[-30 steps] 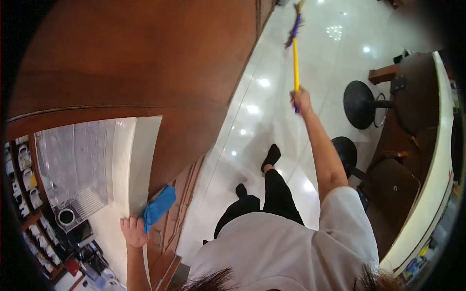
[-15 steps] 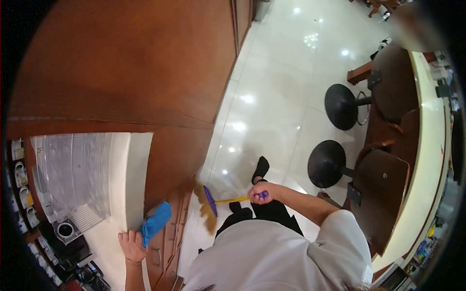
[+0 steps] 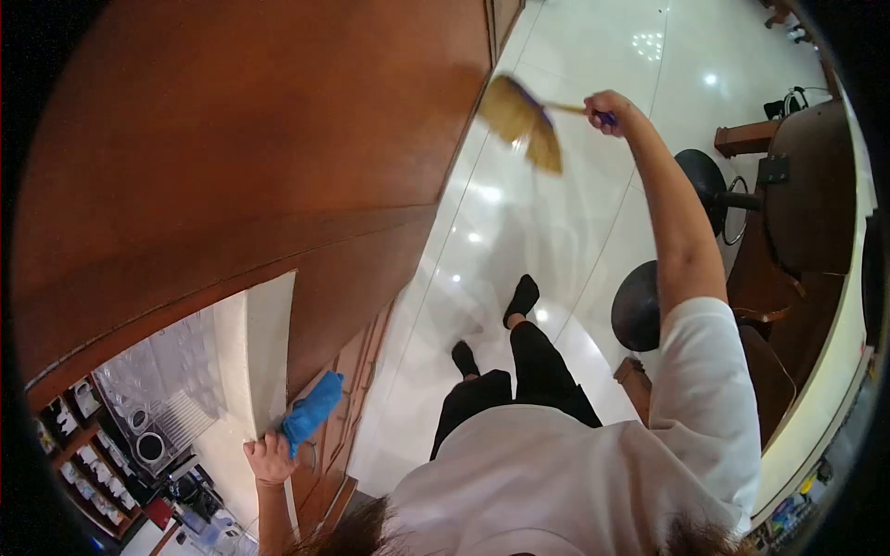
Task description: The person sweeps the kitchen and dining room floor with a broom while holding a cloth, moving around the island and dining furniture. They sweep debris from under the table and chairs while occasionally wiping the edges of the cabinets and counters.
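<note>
My right hand (image 3: 612, 113) is wrapped round the purple grip of a broom with a yellow handle. The broom's tan bristles (image 3: 525, 120) are raised at the upper middle of the view, beside the tall brown wooden cabinet. At the lower left, my left hand (image 3: 272, 458) is at the edge of the white counter. A blue cloth (image 3: 313, 408) lies against its fingers and hangs over the counter's edge, in front of the brown drawers.
Glossy white floor tiles (image 3: 464, 278) run between the wooden cabinet (image 3: 250, 111) and the stools on the right. A round black stool base (image 3: 635, 306) stands near my right arm. A clear plastic rack (image 3: 167, 366) and shelves of cups (image 3: 93, 463) are at the left.
My right hand has moved forward and up with the broom, from near my waist to the upper middle. My feet have shifted apart. My left hand stays by the blue cloth.
</note>
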Demonstrator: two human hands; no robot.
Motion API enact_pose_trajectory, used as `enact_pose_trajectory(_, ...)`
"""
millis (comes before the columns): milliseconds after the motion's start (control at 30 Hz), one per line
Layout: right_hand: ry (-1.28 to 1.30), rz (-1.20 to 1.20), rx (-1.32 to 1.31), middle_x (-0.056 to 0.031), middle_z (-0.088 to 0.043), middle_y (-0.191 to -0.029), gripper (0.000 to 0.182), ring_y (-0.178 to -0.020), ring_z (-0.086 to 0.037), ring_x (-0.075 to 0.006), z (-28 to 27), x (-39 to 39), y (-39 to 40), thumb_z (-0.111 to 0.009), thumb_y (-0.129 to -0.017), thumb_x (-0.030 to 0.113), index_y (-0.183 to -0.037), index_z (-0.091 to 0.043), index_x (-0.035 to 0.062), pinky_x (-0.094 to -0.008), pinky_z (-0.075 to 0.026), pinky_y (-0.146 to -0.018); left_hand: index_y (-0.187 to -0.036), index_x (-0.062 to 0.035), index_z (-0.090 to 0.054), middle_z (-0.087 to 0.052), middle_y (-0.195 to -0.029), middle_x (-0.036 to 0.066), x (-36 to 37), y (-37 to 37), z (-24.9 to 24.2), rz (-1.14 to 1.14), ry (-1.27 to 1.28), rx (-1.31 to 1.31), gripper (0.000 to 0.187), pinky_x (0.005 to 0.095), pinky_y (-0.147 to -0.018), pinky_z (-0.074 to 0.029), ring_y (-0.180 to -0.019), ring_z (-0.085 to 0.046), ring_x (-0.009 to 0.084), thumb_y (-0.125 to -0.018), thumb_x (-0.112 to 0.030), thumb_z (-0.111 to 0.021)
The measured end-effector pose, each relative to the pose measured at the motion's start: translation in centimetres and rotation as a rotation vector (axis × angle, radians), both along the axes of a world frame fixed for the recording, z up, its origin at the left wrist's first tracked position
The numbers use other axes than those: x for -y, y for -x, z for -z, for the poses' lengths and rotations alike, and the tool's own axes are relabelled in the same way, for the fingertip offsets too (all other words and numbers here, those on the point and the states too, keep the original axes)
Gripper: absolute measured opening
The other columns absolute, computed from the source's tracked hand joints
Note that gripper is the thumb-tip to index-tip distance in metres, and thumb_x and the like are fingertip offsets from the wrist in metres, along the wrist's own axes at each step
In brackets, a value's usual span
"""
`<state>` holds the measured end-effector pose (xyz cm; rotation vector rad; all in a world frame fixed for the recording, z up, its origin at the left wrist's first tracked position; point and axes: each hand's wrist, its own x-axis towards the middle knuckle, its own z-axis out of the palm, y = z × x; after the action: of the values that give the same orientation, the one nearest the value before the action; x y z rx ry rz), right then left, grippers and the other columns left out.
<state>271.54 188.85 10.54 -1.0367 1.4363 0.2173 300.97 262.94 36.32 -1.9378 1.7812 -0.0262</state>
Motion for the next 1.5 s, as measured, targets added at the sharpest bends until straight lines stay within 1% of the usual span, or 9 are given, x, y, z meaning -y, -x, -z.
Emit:
enact_pose_trajectory(67,0.395,-0.435,-0.194,-0.0039,-0.046,-0.048,0.005,-0.037,-0.045,-0.0140,3.8,-0.9,-0.6,-0.048,-0.074,0.010,-0.076,-0.050,0.0061,-0.0298,-0.037,-0.030,-0.076,-0.0079,-0.048,-0.046,-0.086,0.008,0.4,0.4,-0.1,-0.004,-0.005,0.006,0.029,0.0381,-0.059,-0.029,-0.064,-0.037,0.0229,-0.058,-0.031,-0.049)
enact_pose_trajectory(267,0.457,0.031,-0.007,-0.0090,-0.052,-0.065,0.051,-0.055,-0.051,-0.0213,19.6,-25.7,19.8,-0.054,-0.064,0.006,-0.112,-0.038,0.0027,-0.0328,-0.042,-0.051,-0.076,-0.0069,-0.049,-0.045,-0.085,0.010,1.6,1.1,-0.7,0.047,-0.033,-0.029,0.029,0.0401,-0.064,-0.030,-0.067,-0.039,0.0255,-0.058,-0.030,-0.051)
enact_pose_trajectory(333,0.189,0.124,-0.019,-0.0031,-0.045,-0.056,0.011,-0.051,-0.046,-0.0149,16.0,-38.9,31.4,-0.052,-0.065,0.016,-0.064,-0.048,0.0061,-0.0321,-0.038,-0.046,-0.071,-0.0070,-0.048,-0.043,-0.080,0.011,1.8,2.0,-0.7,-0.058,-0.052,0.043,0.026,0.0402,-0.066,-0.029,-0.071,-0.040,0.0275,-0.057,-0.027,-0.055)
enact_pose_trajectory(433,0.385,-0.340,-0.715,-0.0138,-0.059,-0.071,0.029,-0.069,-0.057,-0.0307,9.7,-65.2,48.6,-0.054,-0.070,0.033,-0.080,-0.058,0.0054,-0.0414,-0.045,-0.060,-0.068,-0.0069,-0.048,-0.042,-0.077,0.011,4.4,4.1,-1.3,-0.133,-0.086,0.010,0.028,0.0407,-0.068,-0.028,-0.074,-0.041,0.0298,-0.052,-0.026,-0.062)
enact_pose_trajectory(533,-0.092,-0.076,-0.821,-0.0142,-0.058,-0.081,0.028,-0.073,-0.056,-0.0271,-9.1,-78.2,49.8,-0.054,-0.074,0.034,-0.078,-0.057,0.0060,-0.0388,-0.046,-0.064,-0.070,-0.0048,-0.050,-0.046,-0.072,0.012,11.4,9.9,-4.3,-0.370,-0.154,-0.004,0.026,0.0379,-0.064,-0.032,-0.070,-0.046,0.0269,-0.057,-0.023,-0.064)
enact_pose_trajectory(700,-0.442,0.578,-0.612,-0.0104,-0.054,-0.070,0.023,-0.061,-0.052,-0.0239,-13.0,-87.6,43.8,-0.055,-0.072,0.031,-0.071,-0.054,0.0081,-0.0369,-0.044,-0.054,-0.073,-0.0035,-0.051,-0.048,-0.070,0.012,11.9,7.6,3.3,-0.698,-0.381,-0.477,0.024,0.0355,-0.059,-0.034,-0.067,-0.048,0.0240,-0.062,-0.022,-0.062)
enact_pose_trajectory(1000,-0.695,1.594,0.084,-0.0035,-0.047,-0.051,0.018,-0.039,-0.043,-0.0181,8.8,-68.4,33.8,-0.056,-0.069,0.026,-0.060,-0.050,0.0118,-0.0336,-0.039,-0.036,-0.079,-0.0012,-0.054,-0.053,-0.065,0.012,36.2,2.6,21.4,-0.785,-0.536,-0.962,0.021,0.0312,-0.051,-0.037,-0.061,-0.052,0.0186,-0.071,-0.019,-0.059)
enact_pose_trajectory(1200,-0.520,1.396,0.827,-0.0043,-0.030,-0.037,0.029,-0.030,-0.032,-0.0176,24.8,-34.3,23.9,-0.045,-0.068,0.021,-0.043,-0.033,0.0146,-0.0296,-0.021,-0.028,-0.088,0.0002,-0.055,-0.056,-0.071,0.009,53.2,4.3,26.0,-0.784,-0.654,-0.915,0.024,0.0280,-0.057,-0.041,-0.062,-0.053,0.0146,-0.072,-0.017,-0.059)
enact_pose_trajectory(1500,-0.295,1.389,0.795,0.0012,-0.037,-0.042,0.011,-0.034,-0.040,-0.0110,5.0,9.5,15.4,-0.042,-0.072,0.009,-0.061,-0.040,0.0101,-0.0243,-0.030,-0.029,-0.086,0.0014,-0.054,-0.056,-0.074,0.007,59.5,4.6,31.1,-1.105,-0.603,-1.460,0.018,0.0273,-0.057,-0.043,-0.062,-0.052,0.0154,-0.072,-0.010,-0.058)
